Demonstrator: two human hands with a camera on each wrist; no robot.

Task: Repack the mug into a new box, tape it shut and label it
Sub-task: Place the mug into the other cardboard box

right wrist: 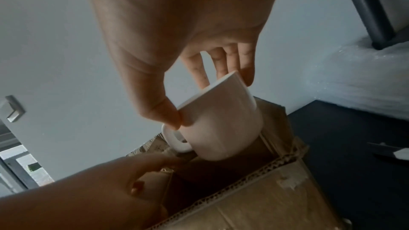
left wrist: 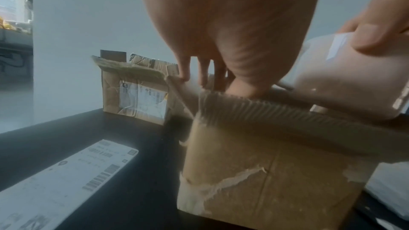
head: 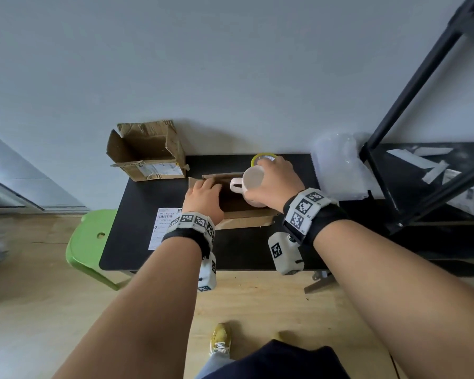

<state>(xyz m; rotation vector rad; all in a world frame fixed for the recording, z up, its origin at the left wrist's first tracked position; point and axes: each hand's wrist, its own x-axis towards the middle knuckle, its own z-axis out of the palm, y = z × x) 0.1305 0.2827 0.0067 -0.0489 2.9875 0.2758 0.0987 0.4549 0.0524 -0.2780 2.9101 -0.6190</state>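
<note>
My right hand (head: 274, 184) grips a white mug (head: 251, 184) by its rim from above, thumb and fingers round the top (right wrist: 219, 121). The mug hangs tilted, its base dipping into the open brown cardboard box (head: 244, 212) on the black table (head: 137, 214). My left hand (head: 203, 196) holds the box's left flap (left wrist: 188, 90), fingers over its edge and thumb inside. A white shipping label (head: 162, 228) lies flat on the table left of the box. A roll of tape (head: 263, 157) with a yellow-green rim stands behind the mug.
An older torn cardboard box (head: 147, 150) stands open at the table's back left corner. Bubble wrap (head: 340, 165) lies at the right against a black metal shelf frame (head: 422, 105). A green stool (head: 89, 242) stands left of the table.
</note>
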